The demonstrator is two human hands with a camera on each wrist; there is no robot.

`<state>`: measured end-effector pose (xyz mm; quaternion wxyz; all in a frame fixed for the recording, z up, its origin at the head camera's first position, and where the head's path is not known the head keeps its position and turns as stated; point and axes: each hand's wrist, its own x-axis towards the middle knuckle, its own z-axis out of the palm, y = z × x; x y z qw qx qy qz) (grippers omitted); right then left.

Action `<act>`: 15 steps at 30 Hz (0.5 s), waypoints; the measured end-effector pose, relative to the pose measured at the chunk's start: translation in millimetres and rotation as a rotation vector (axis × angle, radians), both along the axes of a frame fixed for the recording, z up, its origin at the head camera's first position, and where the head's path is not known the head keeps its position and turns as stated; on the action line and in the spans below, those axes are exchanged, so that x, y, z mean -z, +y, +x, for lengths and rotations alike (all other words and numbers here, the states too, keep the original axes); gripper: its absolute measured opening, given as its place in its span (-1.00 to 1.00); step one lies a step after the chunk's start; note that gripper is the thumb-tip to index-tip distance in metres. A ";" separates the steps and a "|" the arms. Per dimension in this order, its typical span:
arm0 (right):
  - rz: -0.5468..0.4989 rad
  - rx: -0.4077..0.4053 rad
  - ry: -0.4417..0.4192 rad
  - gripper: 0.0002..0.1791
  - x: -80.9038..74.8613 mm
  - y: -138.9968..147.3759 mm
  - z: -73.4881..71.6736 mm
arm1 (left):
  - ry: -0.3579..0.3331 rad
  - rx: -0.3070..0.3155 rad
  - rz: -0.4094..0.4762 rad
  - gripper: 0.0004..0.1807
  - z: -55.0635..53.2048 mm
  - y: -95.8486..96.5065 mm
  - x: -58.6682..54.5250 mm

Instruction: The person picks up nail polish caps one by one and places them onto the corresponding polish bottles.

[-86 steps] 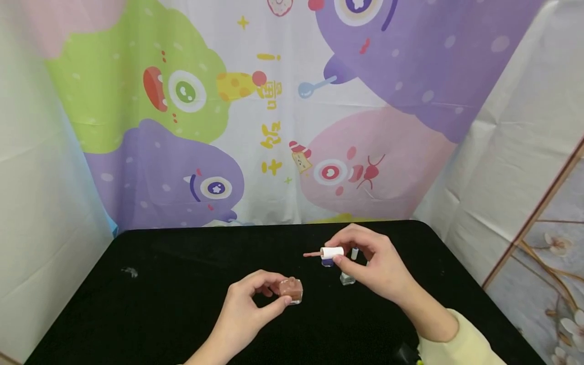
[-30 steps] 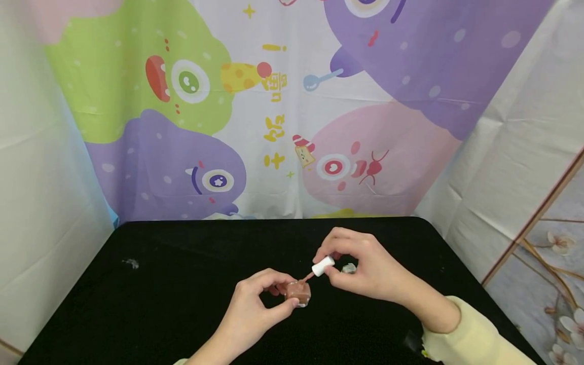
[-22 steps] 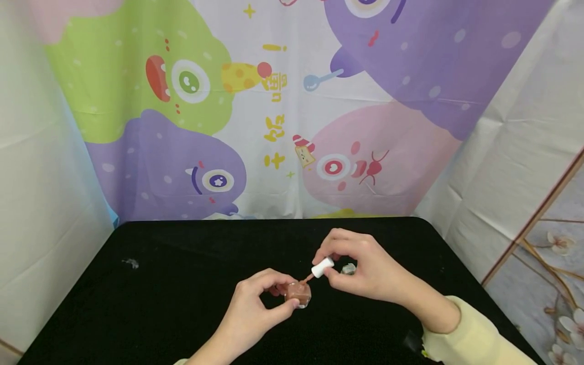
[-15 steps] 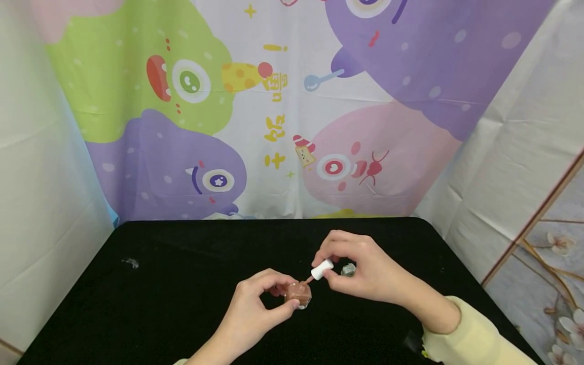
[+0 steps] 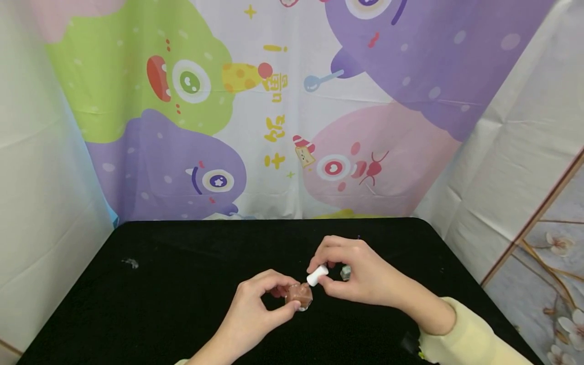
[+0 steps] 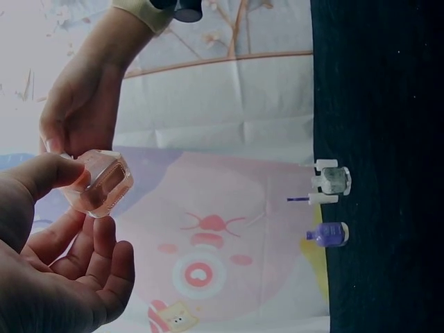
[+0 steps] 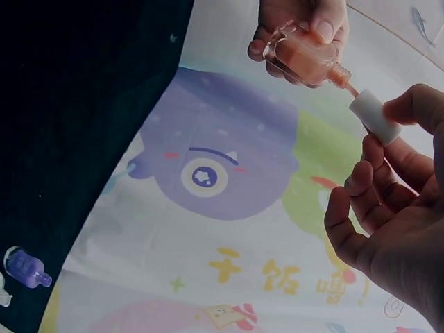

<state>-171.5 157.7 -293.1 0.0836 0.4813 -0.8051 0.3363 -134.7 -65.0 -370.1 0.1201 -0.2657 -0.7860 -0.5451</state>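
Note:
My left hand [image 5: 257,304] pinches a small glass bottle of brownish-pink nail polish [image 5: 298,295] between thumb and fingers, above the black table. My right hand [image 5: 353,271] pinches the white brush cap [image 5: 317,275], tilted, just off the bottle's mouth. In the right wrist view, the brush stem [image 7: 352,90] runs from the cap [image 7: 375,116] into the neck of the nail polish bottle [image 7: 305,59]. The left wrist view shows the bottle [image 6: 103,184] from its base side, where the cap is mostly hidden.
On the black table [image 5: 182,284] stand a purple nail polish bottle [image 6: 329,234] and a clear, greyish one [image 6: 334,181], with a white cap and purple brush [image 6: 322,199] between them. A small pale scrap [image 5: 131,263] lies at the left. A cartoon-printed curtain [image 5: 274,111] hangs behind.
Earlier the brush was out in the air beside the bottle. My right hand has since brought it left and down into the neck, and the cap has come closer to the bottle.

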 end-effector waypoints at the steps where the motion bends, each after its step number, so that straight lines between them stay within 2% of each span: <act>1: 0.000 -0.002 -0.002 -0.72 0.5 -0.2 -0.1 | 0.004 0.002 0.001 -0.72 0.0 0.0 0.0; 11: -0.024 -0.041 0.001 -0.77 6.3 -3.7 -2.4 | 0.007 -0.003 0.009 -0.72 -0.3 1.6 -0.8; 15: -0.064 -0.050 -0.040 -0.79 9.8 -5.1 -3.8 | 0.007 -0.011 0.015 -0.72 -0.4 2.3 -1.0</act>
